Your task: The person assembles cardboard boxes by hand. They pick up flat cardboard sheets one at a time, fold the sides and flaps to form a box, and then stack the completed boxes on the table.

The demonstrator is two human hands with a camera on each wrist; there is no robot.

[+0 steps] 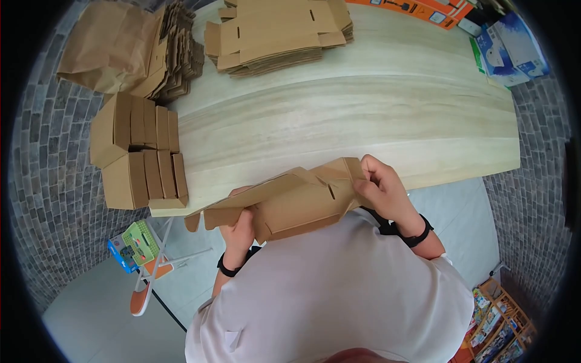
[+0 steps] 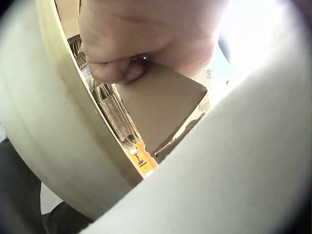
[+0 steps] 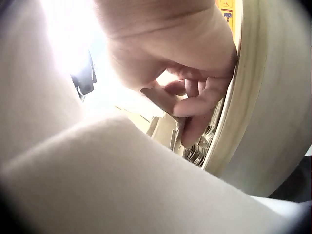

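Note:
A partly folded cardboard box (image 1: 296, 202) is held up between both hands at the near edge of the table, close to the person's chest. My left hand (image 1: 241, 228) grips its left end, with the thumb on the near side and the other fingers mostly hidden behind the cardboard. In the left wrist view the left hand (image 2: 146, 39) has its fingers curled over a cardboard flap (image 2: 161, 105). My right hand (image 1: 387, 189) pinches the box's right end between thumb and curled fingers. The right wrist view shows the right hand (image 3: 190, 73) gripping a cardboard edge (image 3: 163, 99).
Flat cardboard blanks (image 1: 278, 36) lie stacked at the table's back. Folded boxes (image 1: 142, 154) stand piled at the left edge, with a brown paper bag (image 1: 109, 45) and more cardboard behind. Orange boxes (image 1: 417, 9) and a blue-white package (image 1: 511, 48) sit at the back right.

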